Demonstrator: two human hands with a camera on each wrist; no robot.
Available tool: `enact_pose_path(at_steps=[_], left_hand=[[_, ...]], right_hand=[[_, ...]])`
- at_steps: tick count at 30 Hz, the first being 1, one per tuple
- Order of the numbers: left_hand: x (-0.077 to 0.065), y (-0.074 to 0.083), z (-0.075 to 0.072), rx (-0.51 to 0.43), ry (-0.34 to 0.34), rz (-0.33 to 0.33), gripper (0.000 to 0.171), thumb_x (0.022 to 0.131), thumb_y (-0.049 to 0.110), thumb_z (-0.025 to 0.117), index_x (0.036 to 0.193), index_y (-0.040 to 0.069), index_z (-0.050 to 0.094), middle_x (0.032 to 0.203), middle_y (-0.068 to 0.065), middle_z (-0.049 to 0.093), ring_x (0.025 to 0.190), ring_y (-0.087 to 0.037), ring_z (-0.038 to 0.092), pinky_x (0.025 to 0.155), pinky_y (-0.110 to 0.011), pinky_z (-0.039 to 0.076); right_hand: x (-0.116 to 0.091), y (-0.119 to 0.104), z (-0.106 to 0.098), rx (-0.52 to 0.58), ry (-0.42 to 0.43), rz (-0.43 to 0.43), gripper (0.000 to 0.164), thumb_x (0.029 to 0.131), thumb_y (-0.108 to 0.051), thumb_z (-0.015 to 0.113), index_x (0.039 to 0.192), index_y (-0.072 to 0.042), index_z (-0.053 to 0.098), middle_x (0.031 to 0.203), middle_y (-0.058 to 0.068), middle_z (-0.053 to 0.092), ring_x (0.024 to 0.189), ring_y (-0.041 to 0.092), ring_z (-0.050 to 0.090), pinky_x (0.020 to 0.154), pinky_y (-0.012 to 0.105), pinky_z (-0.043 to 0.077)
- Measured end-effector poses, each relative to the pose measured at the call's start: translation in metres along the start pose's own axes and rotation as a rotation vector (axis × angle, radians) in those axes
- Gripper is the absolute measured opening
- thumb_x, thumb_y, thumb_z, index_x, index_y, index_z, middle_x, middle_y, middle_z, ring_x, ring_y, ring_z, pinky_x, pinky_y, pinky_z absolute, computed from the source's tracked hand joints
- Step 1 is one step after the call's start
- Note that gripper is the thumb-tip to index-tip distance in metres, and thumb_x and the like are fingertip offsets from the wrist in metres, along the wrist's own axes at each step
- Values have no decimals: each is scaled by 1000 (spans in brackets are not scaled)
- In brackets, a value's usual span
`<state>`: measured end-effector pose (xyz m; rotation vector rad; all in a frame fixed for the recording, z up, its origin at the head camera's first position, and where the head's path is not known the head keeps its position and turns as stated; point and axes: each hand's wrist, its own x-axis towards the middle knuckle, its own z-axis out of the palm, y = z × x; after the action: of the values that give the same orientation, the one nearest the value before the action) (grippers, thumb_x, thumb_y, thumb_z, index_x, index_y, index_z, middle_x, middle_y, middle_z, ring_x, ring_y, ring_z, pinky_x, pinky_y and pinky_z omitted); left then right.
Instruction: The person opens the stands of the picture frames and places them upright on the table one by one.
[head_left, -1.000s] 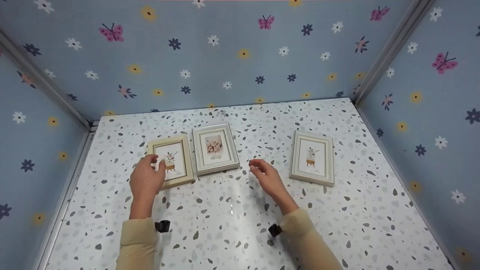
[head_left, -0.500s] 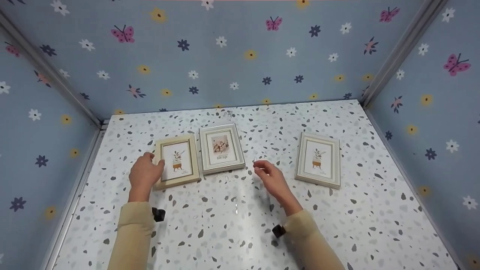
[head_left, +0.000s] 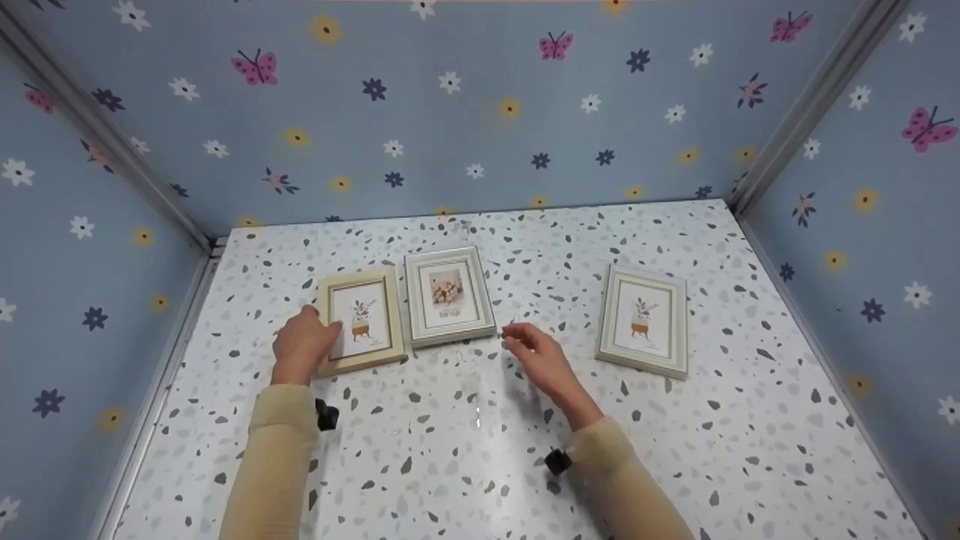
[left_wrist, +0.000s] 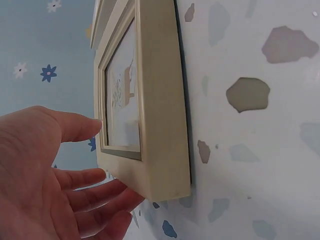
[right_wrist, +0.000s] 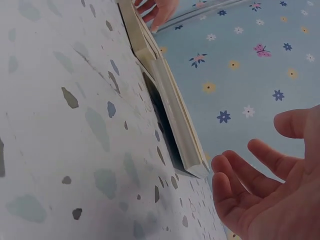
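Observation:
A cream picture frame (head_left: 364, 319) with a potted-plant print lies face up at the left. My left hand (head_left: 304, 341) is at its left edge. In the left wrist view, the thumb (left_wrist: 82, 127) reaches over the frame's face while the relaxed fingers (left_wrist: 95, 197) lie along its side. Beside it, slightly farther back, lies a silver-white picture frame (head_left: 450, 296) with a flower photo. Just off that frame's lower right corner, my right hand (head_left: 541, 364) hovers with loosely bent fingers, holding nothing. In the right wrist view its palm shows bare.
A third, off-white picture frame (head_left: 643, 319) with a similar plant print lies apart on the right. All rest on a speckled white tabletop (head_left: 450, 465). Blue flowered panels (head_left: 480, 105) wall in the back and both sides.
My left hand has drawn back to the cream frame's left side, then closed in against that edge. The right hand has stayed nearly still. The head view has shifted slightly.

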<state>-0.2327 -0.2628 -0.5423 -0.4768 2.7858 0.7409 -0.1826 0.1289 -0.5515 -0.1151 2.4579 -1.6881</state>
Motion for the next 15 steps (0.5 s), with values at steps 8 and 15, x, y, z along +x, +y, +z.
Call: enact_pose_path(at_steps=[8,15], left_hand=[[9,-1,3,-8,-21,-41,54,99,27,50,134,-13,46,122,-32,57,104,-42,59,88,-54,49],[13,-2,3,-75,-19,-92,52,98,28,58,132,-11,53,123,-29,60,107,-41,58,92,-53,48]], right_hand=[[0,0,11,7,-56,-19,34,102,-25,58,128,-4,62,118,4,67,109,22,61,89,42,51],[-1,0,16,-8,-75,-5,35,101,-28,57,128,-6,62,119,3,67,110,21,61,95,43,48]])
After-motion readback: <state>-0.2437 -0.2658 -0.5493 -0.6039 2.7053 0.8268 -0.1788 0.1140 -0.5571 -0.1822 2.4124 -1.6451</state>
